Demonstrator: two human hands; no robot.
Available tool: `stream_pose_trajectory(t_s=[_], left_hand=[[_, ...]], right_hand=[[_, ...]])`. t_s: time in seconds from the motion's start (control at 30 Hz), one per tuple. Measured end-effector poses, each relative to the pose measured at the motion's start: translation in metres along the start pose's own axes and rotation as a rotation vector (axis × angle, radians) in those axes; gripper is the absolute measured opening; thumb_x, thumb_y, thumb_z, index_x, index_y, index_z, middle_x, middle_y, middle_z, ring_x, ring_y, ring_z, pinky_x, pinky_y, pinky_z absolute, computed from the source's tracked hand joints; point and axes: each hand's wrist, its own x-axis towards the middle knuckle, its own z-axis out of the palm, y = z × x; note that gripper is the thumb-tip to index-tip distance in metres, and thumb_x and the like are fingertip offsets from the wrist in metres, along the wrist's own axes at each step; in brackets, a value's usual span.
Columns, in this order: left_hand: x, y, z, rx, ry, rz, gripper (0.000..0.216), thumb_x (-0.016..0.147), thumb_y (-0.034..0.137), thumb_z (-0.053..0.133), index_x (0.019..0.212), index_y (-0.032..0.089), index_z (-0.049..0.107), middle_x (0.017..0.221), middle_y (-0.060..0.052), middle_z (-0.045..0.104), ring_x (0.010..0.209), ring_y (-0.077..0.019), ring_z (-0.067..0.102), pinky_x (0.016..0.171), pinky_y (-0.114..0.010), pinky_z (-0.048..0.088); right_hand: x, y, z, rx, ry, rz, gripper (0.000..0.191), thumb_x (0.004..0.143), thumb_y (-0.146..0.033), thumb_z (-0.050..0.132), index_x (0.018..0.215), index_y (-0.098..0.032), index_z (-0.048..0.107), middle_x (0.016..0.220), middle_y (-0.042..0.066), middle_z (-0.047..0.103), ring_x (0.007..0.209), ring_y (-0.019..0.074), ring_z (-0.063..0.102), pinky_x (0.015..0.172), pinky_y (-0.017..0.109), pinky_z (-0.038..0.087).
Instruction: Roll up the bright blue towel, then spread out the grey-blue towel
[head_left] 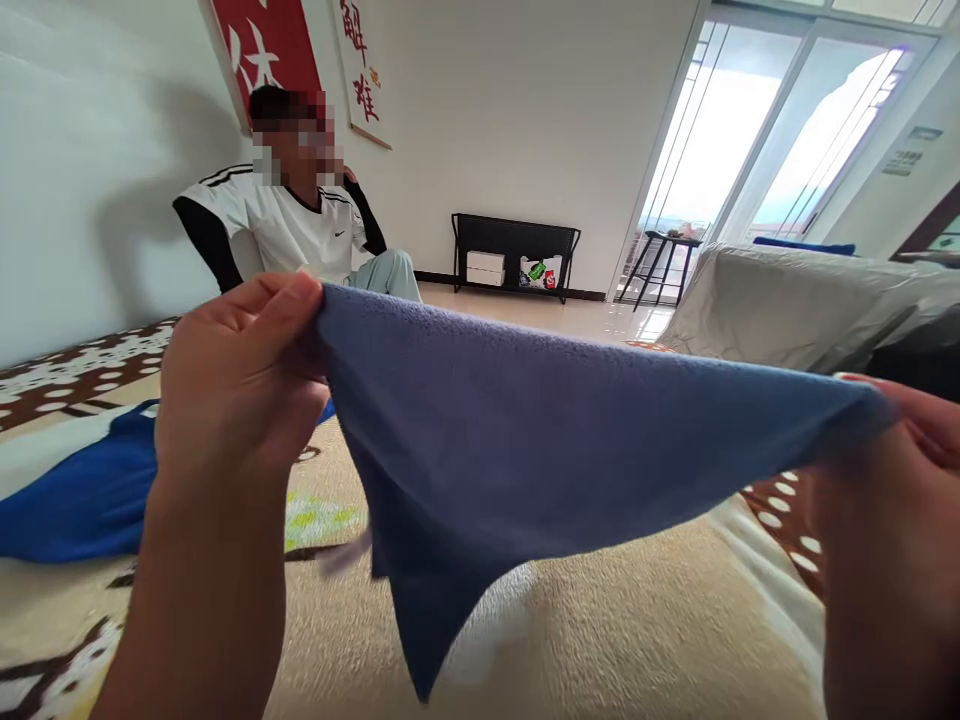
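Observation:
I hold a grey-blue cloth (480,440) stretched out in front of me, well above a patterned blanket (615,640). My left hand (232,390) pinches its upper left corner between thumb and fingers. My right hand (900,470) grips the opposite corner at the right edge of the view. The cloth sags between them and one corner hangs down in a point.
A bright blue cloth (82,490) lies on the blanket at the left. A person in a white and black shirt (285,225) sits by the wall behind. A covered sofa (795,300), a black shelf (514,255) and glass doors (750,130) stand beyond.

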Motion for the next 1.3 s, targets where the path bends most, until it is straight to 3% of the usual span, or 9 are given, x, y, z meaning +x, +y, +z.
stream_pose_trajectory(t_s=[0.07, 0.17, 0.37, 0.6, 0.77, 0.83, 1.0, 1.13, 1.3], left_hand=[[0.002, -0.004, -0.005, 0.049, 0.059, -0.026, 0.013, 0.082, 0.021, 0.073, 0.077, 0.013, 0.065, 0.055, 0.005, 0.055, 0.048, -0.0081, 0.051, 0.046, -0.019, 0.039], [0.017, -0.034, -0.017, 0.029, 0.108, -0.151, 0.017, 0.077, 0.020, 0.079, 0.075, 0.013, 0.064, 0.052, 0.007, 0.054, 0.044, -0.0051, 0.046, 0.041, -0.017, 0.031], [0.060, -0.109, -0.026, 0.025, 0.057, -0.345, 0.022, 0.089, 0.023, 0.067, 0.072, 0.014, 0.056, 0.059, 0.008, 0.053, 0.048, -0.0055, 0.046, 0.047, -0.019, 0.039], [0.078, -0.069, -0.003, -0.067, 0.022, -0.049, 0.017, 0.091, 0.016, 0.061, 0.079, 0.016, 0.049, 0.072, 0.007, 0.054, 0.070, -0.0050, 0.053, 0.074, -0.022, 0.046], [-0.003, -0.064, -0.043, 0.108, 0.058, -0.076, 0.013, 0.082, 0.021, 0.071, 0.084, 0.018, 0.059, 0.067, 0.007, 0.054, 0.062, -0.0058, 0.051, 0.062, -0.016, 0.041], [-0.058, -0.081, -0.074, 0.269, 0.080, -0.215, 0.022, 0.075, 0.027, 0.078, 0.090, 0.022, 0.063, 0.067, 0.007, 0.060, 0.057, -0.0081, 0.051, 0.053, -0.018, 0.038], [-0.179, -0.126, -0.143, 0.741, -0.094, -0.538, 0.039, 0.067, 0.056, 0.075, 0.091, 0.027, 0.065, 0.087, -0.001, 0.071, 0.083, -0.0234, 0.068, 0.072, -0.029, 0.054], [-0.215, -0.136, -0.171, 0.883, -0.236, -0.613, 0.037, 0.067, 0.060, 0.074, 0.086, 0.028, 0.068, 0.084, -0.001, 0.075, 0.078, -0.0233, 0.073, 0.074, -0.029, 0.058], [-0.223, -0.133, -0.190, 1.000, -0.175, -0.487, 0.040, 0.067, 0.063, 0.073, 0.090, 0.031, 0.071, 0.095, -0.002, 0.077, 0.080, -0.0235, 0.075, 0.075, -0.029, 0.062]], right_hand=[[0.012, 0.007, 0.016, 0.128, 0.005, 0.115, 0.017, 0.072, -0.027, 0.078, 0.089, -0.028, 0.076, 0.063, 0.000, 0.061, 0.046, 0.0104, 0.052, 0.043, 0.029, 0.042], [0.025, 0.036, 0.045, 0.288, -0.190, 0.280, 0.019, 0.067, -0.025, 0.078, 0.086, -0.023, 0.075, 0.063, -0.002, 0.066, 0.048, 0.0096, 0.056, 0.044, 0.025, 0.043], [0.051, 0.089, 0.102, 0.278, -0.468, 0.415, 0.035, 0.066, -0.034, 0.079, 0.090, -0.008, 0.074, 0.059, -0.001, 0.065, 0.042, 0.0046, 0.051, 0.045, 0.020, 0.039], [0.097, 0.047, 0.102, 0.265, -0.410, 0.291, 0.061, 0.084, -0.033, 0.050, 0.131, 0.005, 0.053, 0.077, 0.003, 0.070, 0.048, -0.0064, 0.049, 0.053, 0.025, 0.026], [0.045, 0.063, 0.046, 0.285, -0.550, 0.294, 0.040, 0.082, -0.034, 0.064, 0.113, -0.009, 0.072, 0.050, -0.003, 0.057, 0.048, 0.0062, 0.056, 0.054, 0.025, 0.037], [-0.003, 0.087, 0.017, 0.269, -0.648, 0.342, 0.035, 0.078, -0.044, 0.069, 0.097, -0.015, 0.077, 0.051, 0.001, 0.060, 0.047, 0.0120, 0.057, 0.049, 0.027, 0.040], [-0.133, 0.141, -0.042, -0.023, -0.848, 0.638, 0.026, 0.077, -0.047, 0.074, 0.084, -0.021, 0.077, 0.053, 0.000, 0.061, 0.050, 0.0119, 0.056, 0.051, 0.023, 0.045], [-0.188, 0.148, -0.063, -0.094, -0.700, 0.755, 0.037, 0.071, -0.057, 0.075, 0.087, -0.023, 0.076, 0.065, 0.001, 0.066, 0.054, 0.0115, 0.056, 0.048, 0.020, 0.043], [-0.195, 0.139, -0.077, -0.184, -0.710, 0.704, 0.049, 0.071, -0.063, 0.071, 0.102, -0.025, 0.073, 0.068, 0.000, 0.067, 0.053, 0.0111, 0.054, 0.048, 0.020, 0.043]])
